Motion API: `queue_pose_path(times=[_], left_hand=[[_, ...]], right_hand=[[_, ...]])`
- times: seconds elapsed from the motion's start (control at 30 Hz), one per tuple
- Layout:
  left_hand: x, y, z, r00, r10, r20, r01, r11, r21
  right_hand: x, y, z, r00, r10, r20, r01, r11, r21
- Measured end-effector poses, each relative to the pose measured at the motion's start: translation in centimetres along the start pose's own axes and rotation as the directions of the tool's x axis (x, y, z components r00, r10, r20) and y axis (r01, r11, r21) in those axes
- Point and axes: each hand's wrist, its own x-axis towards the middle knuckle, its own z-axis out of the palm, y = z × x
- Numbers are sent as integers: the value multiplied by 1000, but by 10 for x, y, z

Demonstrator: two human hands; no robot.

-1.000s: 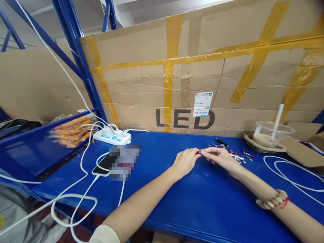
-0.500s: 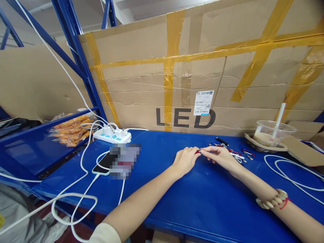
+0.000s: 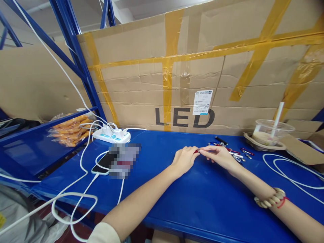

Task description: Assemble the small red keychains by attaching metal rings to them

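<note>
- Our left hand (image 3: 183,159) and right hand (image 3: 219,156) both pinch a red clip (image 3: 196,151), which seems to run hand to hand.
- Spare clips (image 3: 234,152) lie nearer our right.

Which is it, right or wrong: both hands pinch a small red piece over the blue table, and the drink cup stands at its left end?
Wrong: the head view shows the drink cup at the right end of the blue table. The left hand and right hand do pinch the small red piece.
</note>
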Motion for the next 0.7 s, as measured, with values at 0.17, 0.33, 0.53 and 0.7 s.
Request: queue_pose_path(times=[0.17,0.33,0.53,0.7], left_hand=[[1,1,-1,1000,-4,-5,4,1000,7],[0,2,-3,1000,-28,-12,28,999,15],[1,3,-2,998,-58,6,58,998,34],[2,1,-1,997,-62,45,60,997,43]], right_hand=[[0,-1,-1,999,-31,-23,31,999,-36],[-1,-2,-2,997,-71,-32,67,991,-112],[1,-4,-8,976,-169,-136,109,925,-364],[1,0,-15,947,-294,-129,136,732,-668]])
